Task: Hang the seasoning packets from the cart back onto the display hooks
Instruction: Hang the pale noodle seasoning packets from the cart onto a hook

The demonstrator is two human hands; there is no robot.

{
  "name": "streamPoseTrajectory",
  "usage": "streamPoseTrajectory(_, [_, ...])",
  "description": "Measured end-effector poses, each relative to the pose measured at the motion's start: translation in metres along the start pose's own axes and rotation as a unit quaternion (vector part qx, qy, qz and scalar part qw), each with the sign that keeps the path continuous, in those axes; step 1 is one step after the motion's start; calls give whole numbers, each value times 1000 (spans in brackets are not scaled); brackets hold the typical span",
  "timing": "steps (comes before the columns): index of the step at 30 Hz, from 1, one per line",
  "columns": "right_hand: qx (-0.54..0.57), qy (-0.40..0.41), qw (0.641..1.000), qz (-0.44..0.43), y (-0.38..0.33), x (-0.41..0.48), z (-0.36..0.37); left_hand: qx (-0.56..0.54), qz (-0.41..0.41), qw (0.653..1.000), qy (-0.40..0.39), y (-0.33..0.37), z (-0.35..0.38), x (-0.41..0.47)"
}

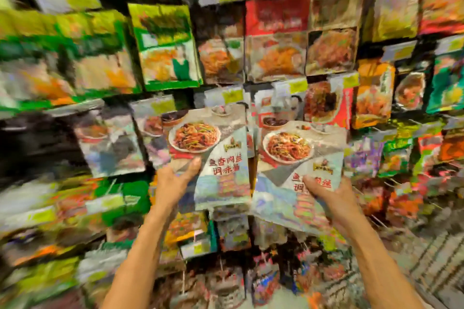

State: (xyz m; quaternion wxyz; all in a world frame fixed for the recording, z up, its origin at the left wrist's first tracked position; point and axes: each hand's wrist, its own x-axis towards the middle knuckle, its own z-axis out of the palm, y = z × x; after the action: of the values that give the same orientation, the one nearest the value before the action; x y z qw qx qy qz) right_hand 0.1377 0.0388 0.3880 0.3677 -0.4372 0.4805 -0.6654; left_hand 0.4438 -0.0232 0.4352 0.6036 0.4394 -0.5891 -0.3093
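Two seasoning packets of one design fill the middle of our view, raised against a display wall (276, 15) crowded with hanging packets, most of it smeared by blur. On the left hang rows of green packs. The clearest of them, a green packet (168, 45) with an orange dish printed on it, hangs tilted above our left arm.

Our left hand (175, 179) reaches up from below and grasps the left packet (211, 148) at its lower left corner. The thumb (194, 163) is pressed on the front and the other fingers are hidden behind. This packet stands nearly upright and shows a white plate of shredded stir-fry above red characters. A yellow-green price tag (232, 96) sits just above its top edge.

Just beside it is the right packet (288, 158), slightly tilted, with the same plate and lettering. Our right hand (331, 198) clasps its lower right part, the thumb lying across the red characters. The tops of both packets merge with the blurred packs behind them, so we cannot tell whether either one is on a hook.

Further right an orange packet (374, 93) hangs on the wall, and a pale grid pattern (431, 253) fills the lower right corner.
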Motion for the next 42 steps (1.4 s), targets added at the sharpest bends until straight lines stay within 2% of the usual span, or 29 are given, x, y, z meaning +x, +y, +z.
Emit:
streamPoseTrajectory(3, [14,-67,998,-13,-4,6,65,50,-5,997,57,9,-69,-5])
streamPoseTrajectory(6, [27,-136,990,7,-2,2,128,48,-26,990,133,7,-137,-12])
streamPoseTrajectory(12, [19,-242,970,26,12,-19,241,70,-33,979,188,-3,-253,-28])
streamPoseTrajectory(15, [10,-261,965,37,21,-29,290,103,-36,971,215,-7,-293,-24])
streamPoseTrajectory(20, [49,-265,961,60,28,-23,365,158,-29,964,214,-24,-346,0])
streamPoseTrajectory(28, [89,-234,964,93,28,18,440,98,-55,967,227,-59,-386,36])
streamPoseTrajectory(42, [52,-212,969,118,37,60,458,19,-53,975,213,-74,-356,64])
